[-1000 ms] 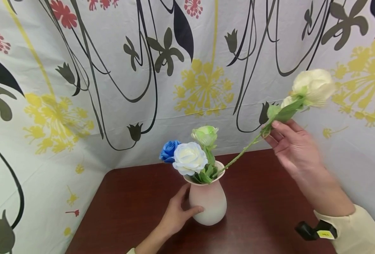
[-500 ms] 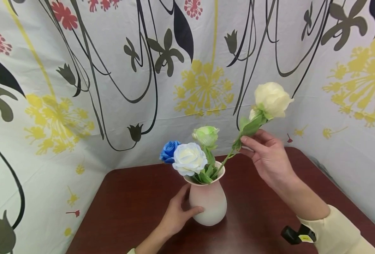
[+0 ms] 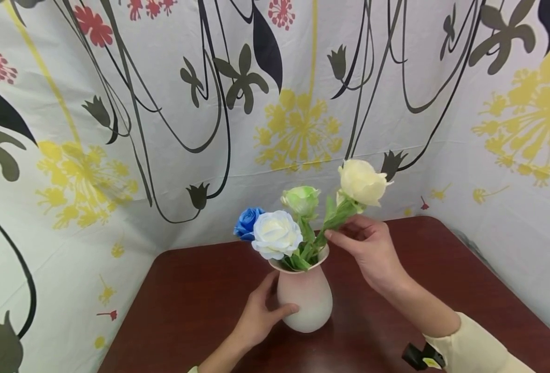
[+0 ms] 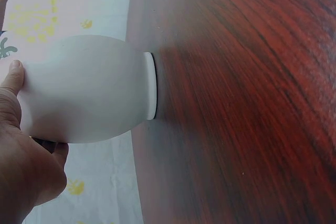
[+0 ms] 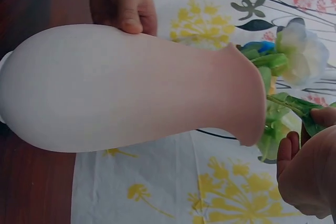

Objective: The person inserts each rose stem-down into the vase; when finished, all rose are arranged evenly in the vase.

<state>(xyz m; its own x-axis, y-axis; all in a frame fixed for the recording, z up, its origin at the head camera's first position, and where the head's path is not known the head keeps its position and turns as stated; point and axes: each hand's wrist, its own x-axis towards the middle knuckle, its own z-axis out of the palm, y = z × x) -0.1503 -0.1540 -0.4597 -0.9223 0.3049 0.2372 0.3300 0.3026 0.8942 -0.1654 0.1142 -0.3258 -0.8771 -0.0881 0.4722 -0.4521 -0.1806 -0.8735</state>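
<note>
A white vase [image 3: 308, 300] with a pinkish flared rim stands upright on the table. My left hand [image 3: 258, 313] holds it round its left side, thumb across the front. In its mouth are a blue rose [image 3: 248, 224], a pale blue-white rose [image 3: 277, 234] and a light green rose [image 3: 301, 201]. My right hand [image 3: 373, 254] pinches the leafy stem of a cream rose [image 3: 362, 182] just right of the rim. That stem leans to the right, its lower end hidden inside the vase. In the right wrist view the stem [image 5: 283, 102] enters at the rim beside my fingers.
The dark red-brown wooden table [image 3: 200, 300] has rounded far corners. Behind it and on both sides hangs a white cloth [image 3: 163, 145] printed with flowers and stems. A small black device [image 3: 421, 356] is worn at the right sleeve.
My right hand has come left and down with the cream rose, whose stem has slid deeper into the vase and stands steeper. My left hand stays on the vase.
</note>
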